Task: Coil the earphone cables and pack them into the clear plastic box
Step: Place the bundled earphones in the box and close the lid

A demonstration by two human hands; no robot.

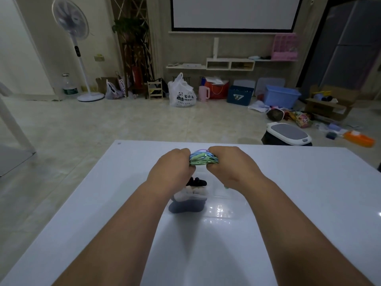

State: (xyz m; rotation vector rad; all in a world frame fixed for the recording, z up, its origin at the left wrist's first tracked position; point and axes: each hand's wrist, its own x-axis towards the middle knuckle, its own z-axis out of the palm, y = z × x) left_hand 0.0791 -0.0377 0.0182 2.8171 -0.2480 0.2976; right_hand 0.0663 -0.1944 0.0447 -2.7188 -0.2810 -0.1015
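A bundle of coiled earphone cables in green, blue and lilac is squeezed between both hands, above the far part of the clear plastic box. My left hand grips the bundle's left end with curled fingers. On the bundle's right end, my right hand does the same. The box stands on the white table under my wrists. Inside it lie a black coil and a white coil. A green bit peeks out below my right wrist.
The table's far edge runs just beyond my hands. Past it on the tiled floor are a grey-topped stool, a white shopping bag, blue bins, a standing fan and scattered clutter at the right.
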